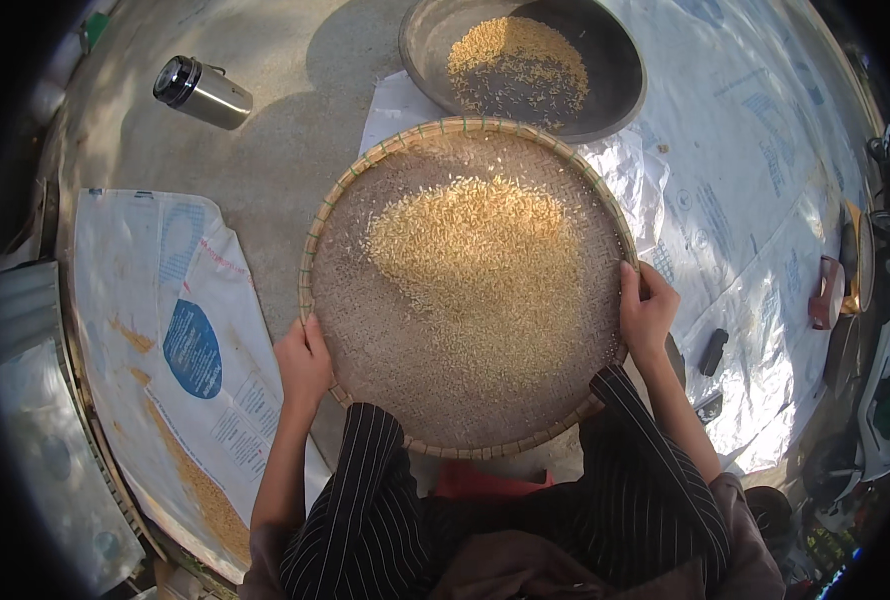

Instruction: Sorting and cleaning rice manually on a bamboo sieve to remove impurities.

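Note:
A round woven winnowing basket [365, 340] with a bamboo rim spans the space over my knees. Loose golden grain [485, 240], like unhulled rice, lies heaped in its far half and thins toward me, where it looks blurred. My left hand [302, 362] grips the rim at the left, thumb on the inner side. At the right edge my right hand [649, 308] holds the rim the same way. The fingers beneath the basket are hidden on both sides. Beyond it stands a wide dark basin [620, 90] with more grain [515, 60] in it.
A steel flask [215, 95] with a black lid lies on the concrete at the far left. Printed white sacking [240, 350] with scattered grain covers the left ground, and a printed sheet [725, 220] the right. A small black object [713, 352] rests beside my right arm.

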A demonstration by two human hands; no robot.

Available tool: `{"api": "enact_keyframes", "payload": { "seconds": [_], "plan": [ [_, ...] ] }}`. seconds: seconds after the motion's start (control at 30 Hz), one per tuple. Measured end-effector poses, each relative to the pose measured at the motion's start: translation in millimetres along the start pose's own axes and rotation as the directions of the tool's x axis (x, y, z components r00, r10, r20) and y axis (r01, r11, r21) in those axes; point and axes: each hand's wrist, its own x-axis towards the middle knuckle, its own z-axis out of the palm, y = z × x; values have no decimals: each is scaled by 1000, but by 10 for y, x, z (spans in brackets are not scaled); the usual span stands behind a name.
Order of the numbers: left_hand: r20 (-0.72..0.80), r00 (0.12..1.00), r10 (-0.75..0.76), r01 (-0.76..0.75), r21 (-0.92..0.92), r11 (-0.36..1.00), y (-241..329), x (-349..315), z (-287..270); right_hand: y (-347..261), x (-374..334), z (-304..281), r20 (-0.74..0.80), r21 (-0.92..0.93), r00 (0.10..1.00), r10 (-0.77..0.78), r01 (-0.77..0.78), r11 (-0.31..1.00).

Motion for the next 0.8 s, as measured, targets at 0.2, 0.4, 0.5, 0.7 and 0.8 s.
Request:
{"api": "enact_keyframes", "payload": {
  "seconds": [0.2,0.4,0.5,0.7,0.8],
  "plan": [
    [57,995,-88,92,-76,993,-238,37,22,-14,1,304,155,-103,987,45,-29,994],
    [198,980,-15,34,-91,995,-424,162,142,-56,35,254,235,-58,915,330,-325,944],
    [41,996,-80,84,-91,992,-489,280,-38,-216,-161,458,141,-69,971,194,-186,980],
    [140,990,-24,37,-93,995,-299,175,-224,-248,72,272,264,16,914,308,-323,946],
    [98,992,-82,89,-72,993,-438,333,-345,-334,-143,371,194,-61,970,145,-136,989]
  ]
}}
